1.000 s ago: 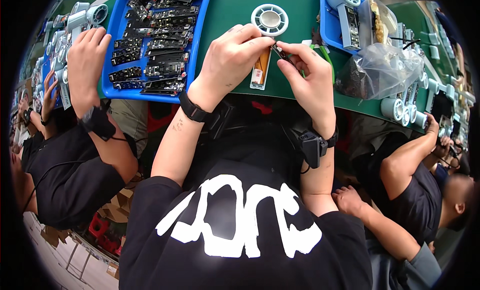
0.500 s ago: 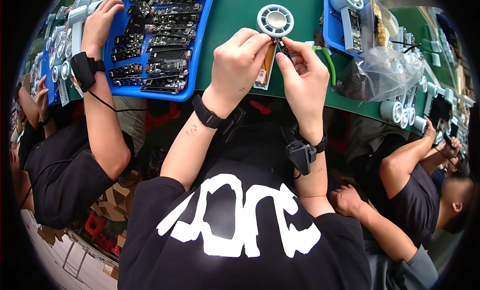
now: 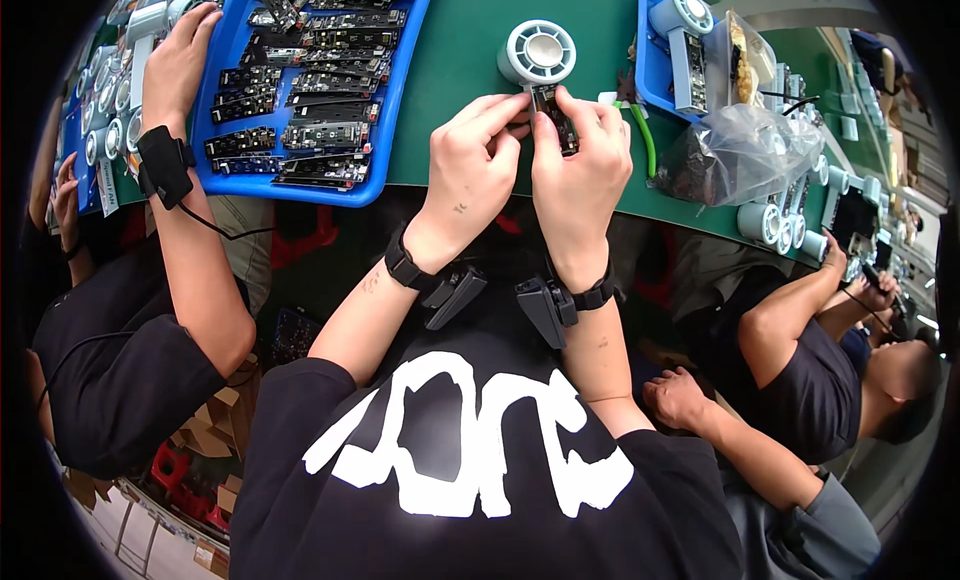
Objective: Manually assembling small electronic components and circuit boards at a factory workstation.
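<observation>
A light blue handheld fan [image 3: 538, 52] lies in front of me, its round spoked head pointing away. A dark circuit board [image 3: 560, 125] sits over its open handle, which is mostly hidden by my fingers. My left hand [image 3: 468, 160] is closed, with thumb and index fingertips pinching the handle's left side just below the head. On the other side, my right hand [image 3: 582, 165] is closed around the board, thumb along its left edge and fingers at its right. Whether the board is fully seated in the handle I cannot tell.
A blue tray [image 3: 375, 160] of circuit boards stands at left. Green-handled pliers [image 3: 643, 138], a smaller blue bin [image 3: 656, 80] with a fan, and a clear plastic bag [image 3: 745, 155] lie at right. A co-worker's hand [image 3: 178, 65] works beyond the left tray; others sit at right.
The board has come down over the handle, covering the yellow battery that showed before. The fan has shifted slightly left and nearer. My right hand has moved left, closer to my left hand.
</observation>
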`<control>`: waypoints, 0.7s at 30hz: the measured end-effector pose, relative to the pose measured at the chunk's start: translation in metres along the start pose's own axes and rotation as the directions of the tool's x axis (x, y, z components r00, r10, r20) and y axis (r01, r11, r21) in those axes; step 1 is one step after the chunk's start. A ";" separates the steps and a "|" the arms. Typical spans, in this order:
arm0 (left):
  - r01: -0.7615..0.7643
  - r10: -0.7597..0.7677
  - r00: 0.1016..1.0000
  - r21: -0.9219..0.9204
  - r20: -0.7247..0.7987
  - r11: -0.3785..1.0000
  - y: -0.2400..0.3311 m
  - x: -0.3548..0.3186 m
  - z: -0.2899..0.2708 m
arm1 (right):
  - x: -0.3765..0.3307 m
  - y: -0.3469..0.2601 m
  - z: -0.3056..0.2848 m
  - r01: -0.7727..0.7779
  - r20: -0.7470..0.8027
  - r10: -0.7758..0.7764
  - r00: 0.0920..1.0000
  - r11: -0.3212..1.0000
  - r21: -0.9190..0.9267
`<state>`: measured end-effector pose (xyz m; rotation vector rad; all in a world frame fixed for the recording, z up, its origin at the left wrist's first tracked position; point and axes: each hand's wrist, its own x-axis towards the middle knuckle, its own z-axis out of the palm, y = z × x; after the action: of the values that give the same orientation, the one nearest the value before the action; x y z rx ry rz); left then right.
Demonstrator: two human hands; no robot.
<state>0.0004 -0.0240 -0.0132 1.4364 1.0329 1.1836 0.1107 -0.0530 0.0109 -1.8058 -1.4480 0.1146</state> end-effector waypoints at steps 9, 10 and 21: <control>0.001 -0.001 1.000 -0.037 0.005 0.999 -0.013 0.000 -0.002 | -0.011 0.013 0.019 0.170 -0.004 -0.171 0.985 0.978 -0.119; -0.002 0.002 1.000 -0.020 0.007 1.000 -0.010 0.000 -0.005 | -0.013 0.012 0.022 0.215 -0.014 -0.219 0.976 0.967 -0.138; -0.298 0.266 0.954 0.362 0.137 0.883 0.054 0.001 -0.075 | -0.004 -0.001 0.000 0.074 0.252 -0.059 0.966 0.996 -0.050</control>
<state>-0.0718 -0.0197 0.0441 1.9808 1.0582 1.1542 0.1081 -0.0565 0.0096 -1.8387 -1.7029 0.2764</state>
